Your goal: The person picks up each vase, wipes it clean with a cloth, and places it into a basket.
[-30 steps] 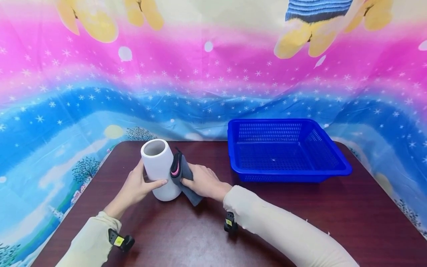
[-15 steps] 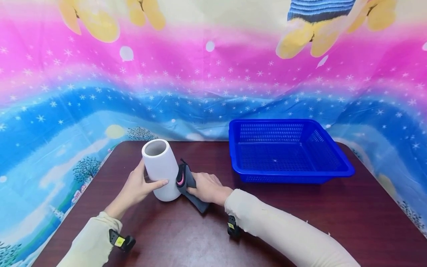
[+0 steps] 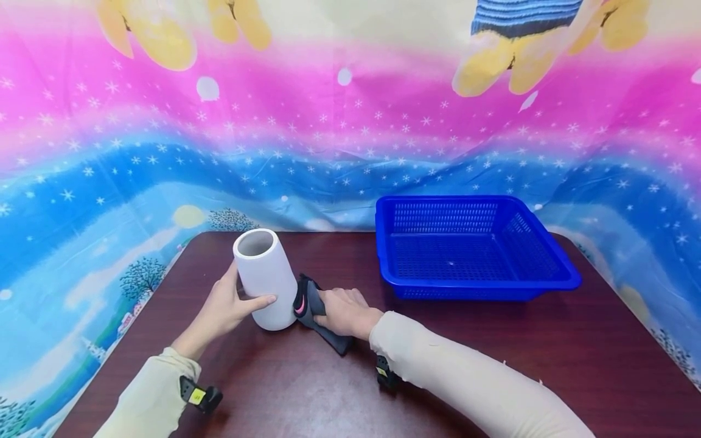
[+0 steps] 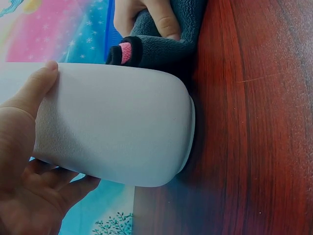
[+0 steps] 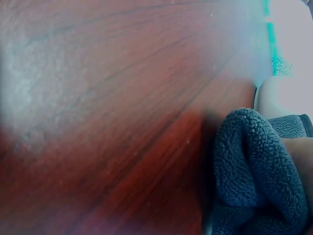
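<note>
A white vase (image 3: 267, 280) with a wide round mouth stands upright on the table, left of the middle. My left hand (image 3: 221, 307) grips it from the left, thumb across the front and the other fingers round the far side, as the left wrist view shows the vase (image 4: 117, 122) between them. In my right hand (image 3: 345, 311) is a folded dark grey cloth (image 3: 317, 313) with a black and pink edge, held against the lower right side of the vase. Up close in the right wrist view, the fluffy cloth (image 5: 254, 171) bunches over the tabletop and hides most of the fingers.
On the back right of the dark wooden table (image 3: 306, 389) sits a blue perforated plastic basket (image 3: 476, 284). Behind the table hangs a patterned pink and blue backdrop (image 3: 328, 121). Each wrist wears a small black camera (image 3: 199, 395).
My right hand has slid the cloth down and to the right along the vase's side, toward its base. The left hand keeps its grip, and the vase stays in place.
</note>
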Motion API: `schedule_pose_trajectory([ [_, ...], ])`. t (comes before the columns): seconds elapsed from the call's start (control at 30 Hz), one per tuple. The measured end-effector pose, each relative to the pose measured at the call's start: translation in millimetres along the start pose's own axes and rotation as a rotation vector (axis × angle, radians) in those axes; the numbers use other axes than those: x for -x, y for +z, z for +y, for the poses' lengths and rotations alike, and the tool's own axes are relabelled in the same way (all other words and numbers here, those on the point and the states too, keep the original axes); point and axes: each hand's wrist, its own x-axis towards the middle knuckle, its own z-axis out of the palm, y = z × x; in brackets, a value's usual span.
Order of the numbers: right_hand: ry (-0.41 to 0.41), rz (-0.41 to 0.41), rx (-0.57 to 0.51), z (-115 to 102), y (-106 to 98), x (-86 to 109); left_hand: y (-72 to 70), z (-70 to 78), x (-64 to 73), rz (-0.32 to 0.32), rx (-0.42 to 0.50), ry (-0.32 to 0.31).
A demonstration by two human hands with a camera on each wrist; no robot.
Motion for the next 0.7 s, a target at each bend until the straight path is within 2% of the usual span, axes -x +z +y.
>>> schedule_pose_trajectory([
  [0.7,0.031,-0.027,-0.004,6.5,-6.0,10.2,-0.2,1.8,0.8,-0.001,-0.017,-0.009],
])
